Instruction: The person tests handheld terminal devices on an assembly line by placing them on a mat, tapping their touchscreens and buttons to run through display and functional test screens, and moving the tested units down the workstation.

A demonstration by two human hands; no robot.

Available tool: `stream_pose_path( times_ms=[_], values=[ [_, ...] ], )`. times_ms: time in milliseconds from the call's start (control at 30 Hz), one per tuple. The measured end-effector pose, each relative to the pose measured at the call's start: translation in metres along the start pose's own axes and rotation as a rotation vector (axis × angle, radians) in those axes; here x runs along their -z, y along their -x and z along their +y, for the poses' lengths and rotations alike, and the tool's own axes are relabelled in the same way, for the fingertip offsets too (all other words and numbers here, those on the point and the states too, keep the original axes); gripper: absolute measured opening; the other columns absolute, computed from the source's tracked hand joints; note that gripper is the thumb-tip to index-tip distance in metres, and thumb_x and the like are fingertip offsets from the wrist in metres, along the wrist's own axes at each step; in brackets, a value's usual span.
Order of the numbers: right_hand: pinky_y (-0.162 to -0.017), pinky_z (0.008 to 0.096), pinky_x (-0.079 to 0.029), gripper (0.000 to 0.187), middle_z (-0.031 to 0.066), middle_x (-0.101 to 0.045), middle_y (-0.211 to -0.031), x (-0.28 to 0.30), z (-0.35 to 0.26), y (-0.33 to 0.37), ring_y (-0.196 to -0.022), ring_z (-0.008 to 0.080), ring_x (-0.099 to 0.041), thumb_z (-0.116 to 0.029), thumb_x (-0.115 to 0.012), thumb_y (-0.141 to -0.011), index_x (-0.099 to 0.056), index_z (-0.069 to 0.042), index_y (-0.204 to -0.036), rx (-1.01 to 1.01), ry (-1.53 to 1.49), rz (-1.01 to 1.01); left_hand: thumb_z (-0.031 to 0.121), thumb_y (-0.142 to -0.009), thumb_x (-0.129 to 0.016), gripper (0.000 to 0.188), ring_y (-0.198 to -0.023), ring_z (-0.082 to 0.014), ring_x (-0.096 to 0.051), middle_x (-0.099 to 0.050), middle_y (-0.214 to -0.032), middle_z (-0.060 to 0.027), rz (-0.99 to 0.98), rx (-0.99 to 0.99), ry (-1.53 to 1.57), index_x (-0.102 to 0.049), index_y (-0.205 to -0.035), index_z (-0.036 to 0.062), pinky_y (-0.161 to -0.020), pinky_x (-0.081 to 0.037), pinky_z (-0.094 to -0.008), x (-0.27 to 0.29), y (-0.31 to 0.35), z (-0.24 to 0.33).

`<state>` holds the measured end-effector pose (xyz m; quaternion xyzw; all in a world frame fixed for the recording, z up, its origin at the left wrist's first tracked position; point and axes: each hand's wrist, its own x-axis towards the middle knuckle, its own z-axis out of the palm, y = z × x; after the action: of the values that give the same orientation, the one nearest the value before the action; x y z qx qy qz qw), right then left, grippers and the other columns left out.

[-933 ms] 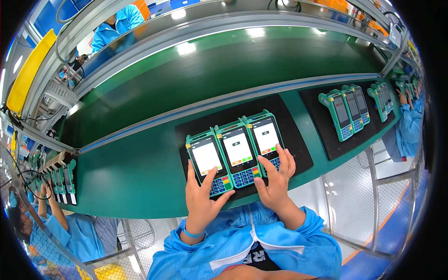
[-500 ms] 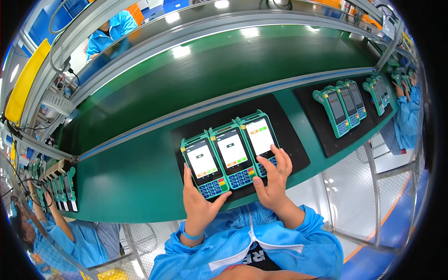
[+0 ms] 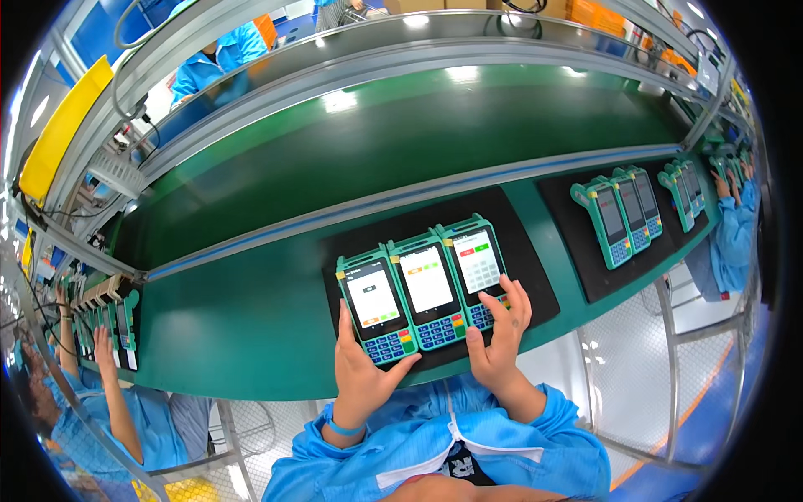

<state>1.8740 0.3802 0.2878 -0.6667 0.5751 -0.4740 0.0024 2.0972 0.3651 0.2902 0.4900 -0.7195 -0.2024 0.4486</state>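
Head: left one of paired wide fisheye cameras on the wearer's head | faces down and forward, upright | close above bare left hand (image 3: 361, 381) and bare right hand (image 3: 500, 343), blue zip-front fabric jacket (image 3: 335, 468) at lower edge | silver blue-striped metal rail (image 3: 410, 198) bowed by lens | glossy dark-green flat surface (image 3: 393, 134) farther off

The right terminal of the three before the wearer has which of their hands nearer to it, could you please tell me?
Right. The right hand has its fingers over the lower part of the right terminal; the left hand is at the left terminal, farther off.
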Motion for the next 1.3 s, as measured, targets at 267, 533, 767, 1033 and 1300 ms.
stream_pose_path(
  times_ms=[267, 533, 767, 1033, 1300],
  values=[
    [-0.115, 0.0547, -0.02, 0.043, 0.0244, -0.038, -0.15, 0.001, -0.003, -0.001, -0.141, 0.0439, -0.028, -0.025, -0.056, -0.096, -0.051, -0.002, -0.132, 0.024, 0.002, 0.0, 0.032, -0.068, -0.092, 0.122, -0.133, -0.0449, -0.044, -0.028, -0.152, -0.0328, -0.014, 0.011, -0.041, -0.013, -0.151, -0.0075, -0.11, -0.038, -0.0456, 0.004, 0.004, 0.0],
    [-0.113, 0.0526, -0.021, 0.043, 0.0254, -0.04, -0.147, 0.001, 0.003, 0.004, -0.137, 0.0428, -0.031, -0.021, -0.061, -0.093, -0.053, -0.002, -0.131, 0.05, -0.121, 0.048, 0.013, -0.099, -0.056, 0.057, -0.144, -0.0334, -0.033, -0.036, -0.152, -0.0211, 0.217, 0.43, 0.542, -0.031, -0.148, -0.0022, -0.12, -0.022, -0.0432, 0.029, -0.001, -0.024],
    [-0.109, 0.0494, -0.029, 0.036, 0.0228, -0.047, -0.14, 0.005, 0.007, 0.01, -0.129, 0.0392, -0.038, -0.017, -0.061, -0.09, -0.056, -0.002, -0.122, 0.132, -0.193, 0.19, 0.015, -0.104, -0.045, 0.037, -0.137, -0.0273, -0.042, -0.048, -0.139, -0.0173, 0.365, 0.51, 1.015, -0.046, -0.136, -0.0042, -0.119, -0.028, -0.0369, 0.026, -0.02, -0.037],
    [-0.104, 0.0469, -0.034, 0.032, 0.0165, -0.055, -0.132, 0.004, -0.015, 0.012, -0.12, 0.0358, -0.045, -0.011, -0.065, -0.086, -0.06, -0.006, -0.117, 0.158, -0.253, 0.266, 0.009, -0.101, -0.047, 0.037, -0.138, -0.0279, -0.042, -0.047, -0.142, -0.0184, 0.252, 0.674, 1.059, -0.046, -0.135, -0.0052, -0.119, -0.031, -0.0363, 0.035, -0.039, -0.043],
    [-0.102, 0.0452, -0.038, 0.031, 0.0114, -0.058, -0.127, 0.006, -0.022, 0.011, -0.116, 0.0334, -0.048, -0.004, -0.067, -0.081, -0.065, -0.01, -0.112, 0.143, -0.351, 0.344, 0.002, -0.094, -0.048, 0.031, -0.122, -0.0237, -0.055, -0.056, -0.129, -0.0153, 0.183, 0.69, 1.049, -0.051, -0.124, -0.0036, -0.107, -0.045, -0.0308, 0.013, -0.054, -0.032]
  ],
)
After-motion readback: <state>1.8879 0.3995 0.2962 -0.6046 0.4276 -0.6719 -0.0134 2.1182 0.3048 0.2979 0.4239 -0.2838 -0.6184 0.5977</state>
